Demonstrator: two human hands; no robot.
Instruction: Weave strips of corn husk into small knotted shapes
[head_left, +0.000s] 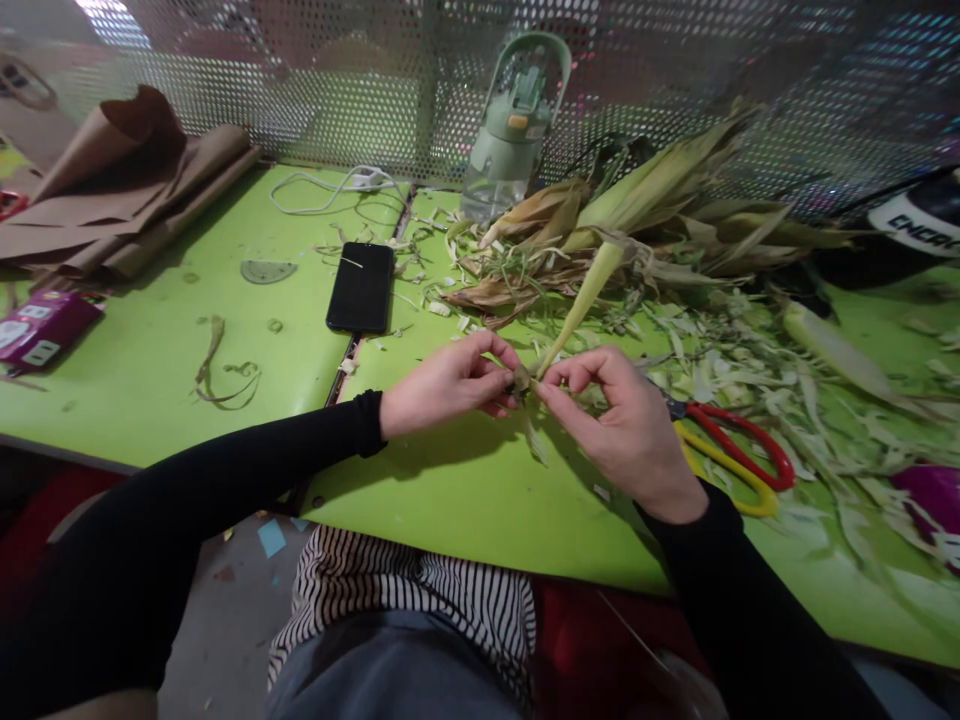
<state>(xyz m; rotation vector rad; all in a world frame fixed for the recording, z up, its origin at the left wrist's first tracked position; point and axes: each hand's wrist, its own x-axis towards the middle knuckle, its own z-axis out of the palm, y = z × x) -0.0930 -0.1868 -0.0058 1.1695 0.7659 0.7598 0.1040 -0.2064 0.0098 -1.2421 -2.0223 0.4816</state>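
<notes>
Both hands meet over the green table (450, 490). A long, pale yellow-green corn husk strip (581, 305) rises from between them toward the husk pile. My right hand (626, 425) pinches its lower end between thumb and forefinger. My left hand (465, 385) is closed with thumb and fingertips on a small brownish-green knotted bit of husk (523, 378), which touches the strip's end. A thin husk tail (535, 435) hangs below the fingers. Close to my right hand lie scissors (739, 450) with one red and one yellow handle, their blades mostly hidden.
Corn husks (660, 200) are heaped at the back right, with shreds (787, 390) spread across the right side. A water bottle (510, 140) stands behind. A phone (361, 287), a clear protractor (268, 271), a white cable (322, 190) and brown paper (127, 200) lie on the left.
</notes>
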